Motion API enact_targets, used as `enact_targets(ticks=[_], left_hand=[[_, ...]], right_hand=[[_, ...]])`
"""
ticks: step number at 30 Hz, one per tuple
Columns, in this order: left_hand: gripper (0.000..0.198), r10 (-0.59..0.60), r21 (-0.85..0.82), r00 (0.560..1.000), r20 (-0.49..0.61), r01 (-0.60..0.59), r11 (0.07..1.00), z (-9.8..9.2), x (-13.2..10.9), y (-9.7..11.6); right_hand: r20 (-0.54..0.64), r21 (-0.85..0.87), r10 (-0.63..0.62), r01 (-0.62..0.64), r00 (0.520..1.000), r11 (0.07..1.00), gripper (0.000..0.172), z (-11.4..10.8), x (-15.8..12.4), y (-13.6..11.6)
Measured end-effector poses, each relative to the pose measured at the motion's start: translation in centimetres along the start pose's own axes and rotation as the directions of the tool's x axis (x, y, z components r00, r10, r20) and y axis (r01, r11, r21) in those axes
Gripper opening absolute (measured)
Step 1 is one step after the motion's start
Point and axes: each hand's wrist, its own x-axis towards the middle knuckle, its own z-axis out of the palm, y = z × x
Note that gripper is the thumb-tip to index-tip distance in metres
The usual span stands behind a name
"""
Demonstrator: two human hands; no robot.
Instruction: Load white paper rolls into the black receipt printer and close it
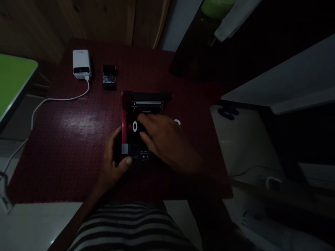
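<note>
A small black-and-red printer (124,129) sits on the dark red table with its lid raised at the back. My left hand (112,167) grips its left front corner, thumb on the black button panel and fingers along the red side wall. Inside the open bay lies a dark roll with a white ring-shaped core end (135,126). My right hand (167,139) reaches over the bay, thumb and forefinger closed around this roll; the hand covers most of it. Part of a white round piece (177,122) shows beyond my right knuckles.
A white power bank (81,64) with a white cable (65,99) stands at the table's back left. Beside it is a small black object with a shiny face (109,78). A dark bottle with a green cap (217,7) rises at the back right. A green tabletop (15,80) is at left.
</note>
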Motion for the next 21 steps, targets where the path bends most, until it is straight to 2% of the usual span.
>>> enact_targets(ticks=[2, 4, 6, 8, 11, 13, 15, 17, 19, 21], left_hand=[[0.081, 0.003, 0.007, 1.0, 0.005, -0.003, 1.0, -0.1, 0.0, 0.1], [0.08, 0.007, 0.018, 1.0, 0.005, -0.007, 1.0, -0.1, 0.0, 0.0], [0.08, 0.015, 0.022, 1.0, -0.003, -0.015, 1.0, -0.2, -0.1, -0.2], [0.08, 0.028, 0.023, 1.0, -0.009, -0.028, 0.999, -0.2, -0.1, -0.5], [0.08, 0.047, 0.04, 0.999, -0.016, -0.046, 0.998, -0.3, -0.1, -1.0], [0.08, 0.053, 0.056, 0.998, -0.023, -0.051, 0.997, -0.4, -0.1, -1.1], [0.08, 0.048, 0.07, 0.999, -0.022, -0.047, 0.996, -0.4, -0.1, -0.9], [0.08, 0.04, 0.085, 0.999, -0.025, -0.038, 0.996, -0.4, -0.1, -0.6], [0.082, 0.021, 0.092, 0.999, -0.029, -0.019, 0.996, -0.3, -0.1, -0.3], [0.085, 0.0, 0.083, 0.999, -0.033, 0.003, 0.997, -0.3, -0.1, -0.2]], right_hand=[[-0.19, 0.089, -0.03, 0.047, 0.981, 0.995, 0.024, -0.5, -2.3, 0.6], [-0.365, 0.209, 0.035, 0.045, 0.93, 0.977, 0.025, -1.0, -5.3, 1.8], [-0.454, 0.342, 0.168, -0.003, 0.875, 0.94, 0.027, -1.1, -8.5, 3.4], [-0.492, 0.459, 0.29, -0.039, 0.821, 0.888, 0.027, -0.4, -11.5, 5.1], [-0.429, 0.608, 0.486, -0.155, 0.761, 0.778, 0.028, 2.4, -14.3, 6.7], [-0.328, 0.68, 0.577, -0.237, 0.748, 0.694, 0.028, 5.1, -14.7, 6.9], [-0.247, 0.733, 0.611, -0.268, 0.752, 0.626, 0.027, 7.8, -14.3, 6.6], [-0.214, 0.763, 0.615, -0.263, 0.759, 0.59, 0.027, 9.8, -13.7, 6.1], [-0.201, 0.777, 0.613, -0.256, 0.764, 0.575, 0.03, 10.7, -13.5, 6.0], [-0.149, 0.786, 0.603, -0.275, 0.784, 0.553, 0.039, 10.4, -14.0, 6.3]])
